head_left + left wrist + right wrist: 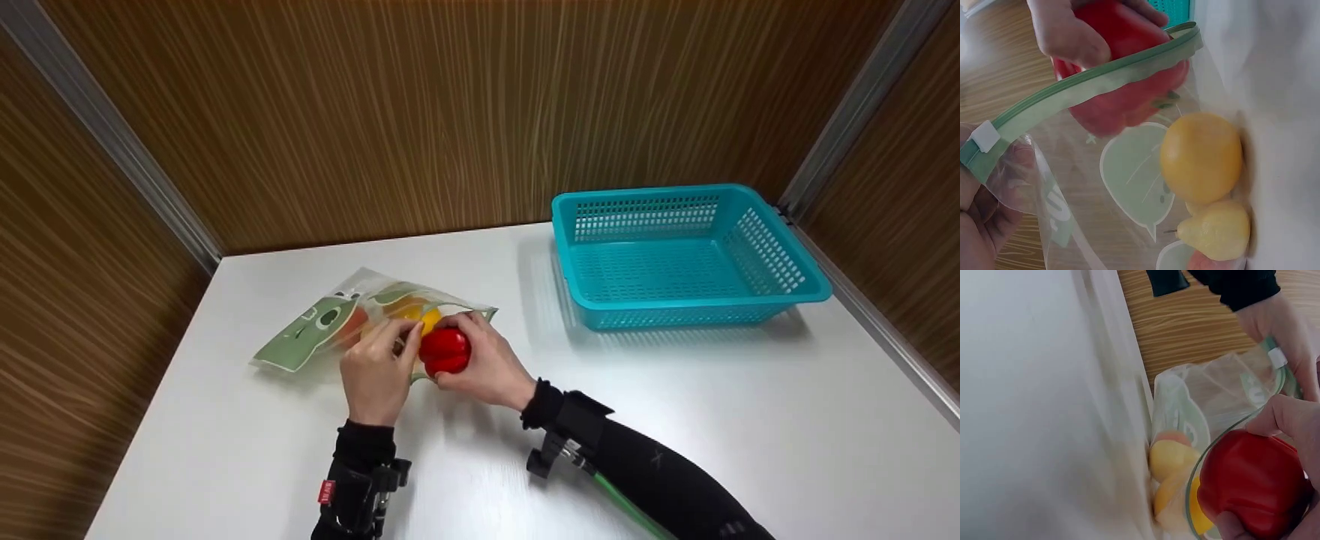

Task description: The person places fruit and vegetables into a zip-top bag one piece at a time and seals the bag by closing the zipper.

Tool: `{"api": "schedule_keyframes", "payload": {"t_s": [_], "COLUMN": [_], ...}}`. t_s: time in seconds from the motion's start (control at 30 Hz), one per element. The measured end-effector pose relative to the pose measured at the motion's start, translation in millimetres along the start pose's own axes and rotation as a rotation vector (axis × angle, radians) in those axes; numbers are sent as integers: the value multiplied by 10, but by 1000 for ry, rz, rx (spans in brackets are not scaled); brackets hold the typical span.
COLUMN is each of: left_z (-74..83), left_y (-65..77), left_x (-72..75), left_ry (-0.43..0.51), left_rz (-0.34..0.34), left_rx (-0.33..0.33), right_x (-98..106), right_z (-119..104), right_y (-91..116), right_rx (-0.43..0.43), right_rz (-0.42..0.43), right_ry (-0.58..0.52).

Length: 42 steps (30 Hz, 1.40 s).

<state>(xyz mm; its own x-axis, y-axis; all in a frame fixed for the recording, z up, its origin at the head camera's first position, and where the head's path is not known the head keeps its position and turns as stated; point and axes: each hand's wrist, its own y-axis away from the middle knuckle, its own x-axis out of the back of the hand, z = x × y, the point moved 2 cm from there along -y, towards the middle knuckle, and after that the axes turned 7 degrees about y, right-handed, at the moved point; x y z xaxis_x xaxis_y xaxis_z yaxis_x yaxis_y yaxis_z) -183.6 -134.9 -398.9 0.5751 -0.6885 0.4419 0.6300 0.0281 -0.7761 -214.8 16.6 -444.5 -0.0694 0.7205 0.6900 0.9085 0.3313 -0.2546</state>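
My right hand (491, 367) grips a red bell pepper (445, 350), which sits partly inside the mouth of a clear zip bag (1123, 107) with green printing. At the bag's rim, by the white slider (985, 136), my left hand (379, 367) pinches the edge and holds the mouth apart. Through the plastic an orange (1202, 157) and a yellow pear (1216, 230) show, lying at the table side of the bag. A reddish fruit (352, 326) lies deeper in; its kind is unclear.
A turquoise plastic basket (690, 306) with perforated walls stands at the back right of the white table (675, 405). Wood-grain panels (390, 120) rise behind and along both sides.
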Motion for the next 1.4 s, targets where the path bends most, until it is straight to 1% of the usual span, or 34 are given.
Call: {"api": "schedule_keyframes", "payload": {"t_s": [0.13,0.27,0.43,0.67,0.8,0.87,0.93,1.07,1.2,1.33,1.4], "left_z": [5,15,37,46,51,53,57,61,57,43,37], "left_y": [13,28,29,31,26,23,19,12,12,19,21], "left_x": [-8,-27,-37,-45,-52,-55,-58,-61,-53,-43,-40], "left_ry": [-7,-7,-4,-10,-4,1,5,10,9,5,4], "left_rz": [-7,-22,-42,-23,-17,-16,-17,-22,-25,-22,-17], "left_rx": [-19,-17,-18,-60,-72,-76,-78,-74,-72,-72,-73], "right_x": [-69,-114,-148,-250,-290,-309,-322,-352,-387,-405,-401], "right_z": [38,65,50,63,89,110,135,178,199,206,205], "right_y": [-96,-183,-302,-429,-484,-508,-530,-572,-606,-619,-618], "right_rx": [-27,-41,21,114,177,192,183,150,157,174,181], "right_rz": [-28,-54,-62,-80,-77,-83,-90,-101,-134,-152,-148], "right_ry": [14,24,67,169,245,273,272,221,172,179,204]}}
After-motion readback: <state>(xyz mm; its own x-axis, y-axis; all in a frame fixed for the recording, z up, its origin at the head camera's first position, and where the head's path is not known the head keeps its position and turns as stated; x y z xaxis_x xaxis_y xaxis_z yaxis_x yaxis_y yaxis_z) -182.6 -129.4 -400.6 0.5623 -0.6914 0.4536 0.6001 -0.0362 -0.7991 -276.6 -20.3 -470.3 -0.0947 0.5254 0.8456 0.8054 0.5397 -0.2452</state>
